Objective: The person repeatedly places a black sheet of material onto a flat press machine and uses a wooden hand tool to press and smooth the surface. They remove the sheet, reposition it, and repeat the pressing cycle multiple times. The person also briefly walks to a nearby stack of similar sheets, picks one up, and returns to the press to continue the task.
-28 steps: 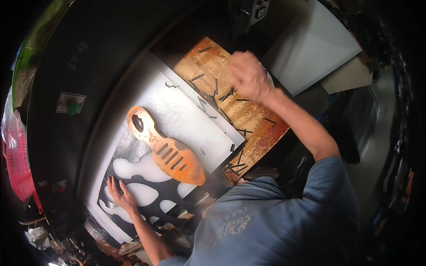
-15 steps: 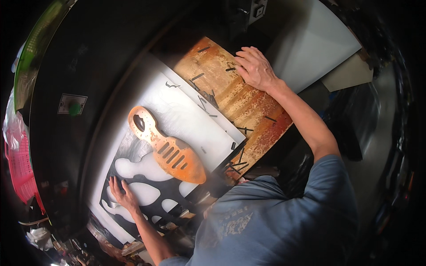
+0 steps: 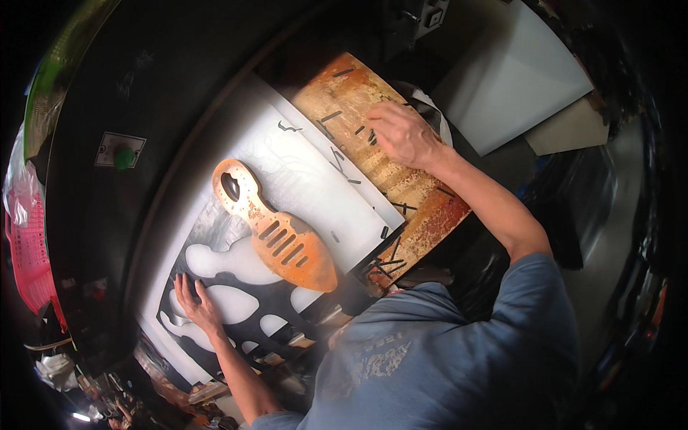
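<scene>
My left hand (image 3: pixel 198 304) lies flat with its fingers spread on a black sheet (image 3: pixel 285 308) that has rounded sole-shaped holes cut through it. A rusty orange cutting die (image 3: pixel 287 251), sole-shaped with several slots and a ring-like end, rests to the right of this hand, partly over the sheet. Both lie on a white board (image 3: pixel 326 215). Farther right, my right hand (image 3: pixel 401 132) is over a worn brown board (image 3: pixel 390 168), its fingers bent inward. Small black strips (image 3: pixel 331 115) are scattered there, some right by its fingertips; what the fingers hold, if anything, is hidden.
A dark machine body with a green button (image 3: pixel 124 158) stands along the left. Beyond it are a pink basket (image 3: pixel 32 258) and a green basket (image 3: pixel 54 93). A white panel (image 3: pixel 512 79) is at the upper right, and a pale strap (image 3: pixel 436 115) shows behind my right hand.
My right hand has drawn back from the brown board's far edge toward its middle, and its fingers have curled in. The left hand stays on the black sheet. The view has shifted slightly.
</scene>
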Tool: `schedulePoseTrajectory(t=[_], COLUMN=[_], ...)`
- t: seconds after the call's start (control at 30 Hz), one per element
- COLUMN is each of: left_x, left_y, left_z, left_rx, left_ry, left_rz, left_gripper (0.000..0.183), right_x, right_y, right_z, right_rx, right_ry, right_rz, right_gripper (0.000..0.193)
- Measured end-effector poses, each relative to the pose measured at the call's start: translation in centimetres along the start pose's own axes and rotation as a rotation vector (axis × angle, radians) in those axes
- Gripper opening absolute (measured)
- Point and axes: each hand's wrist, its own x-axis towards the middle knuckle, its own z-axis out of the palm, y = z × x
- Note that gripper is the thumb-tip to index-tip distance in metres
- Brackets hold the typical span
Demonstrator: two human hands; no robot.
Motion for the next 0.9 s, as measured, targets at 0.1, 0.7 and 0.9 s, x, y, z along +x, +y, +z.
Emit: schedulePoseTrajectory(t=[0.1, 0.7, 0.9], left_x=[0.1, 0.1, 0.4], left_y=[0.1, 0.6, 0.7], left_z=[-0.1, -0.1, -0.1], left_rx=[0.003, -0.016, -0.068], left_ry=[-0.005, 0.012, 0.006], left_rz=[-0.002, -0.016, -0.041], left_gripper=[0.042, 0.041, 0.042], right_x=[0.2, 0.9, 6.0], right_y=[-1.3, 5.4, -1.1], right_z=[0.4, -1.1, 5.4], right_rx=[-0.054, -0.238, -0.117], right_ry=[0.067, 0.209, 0.1], right_rz=[-0.121, 0.103, -0.054], right_gripper=[0.032, 0.03, 0.031])
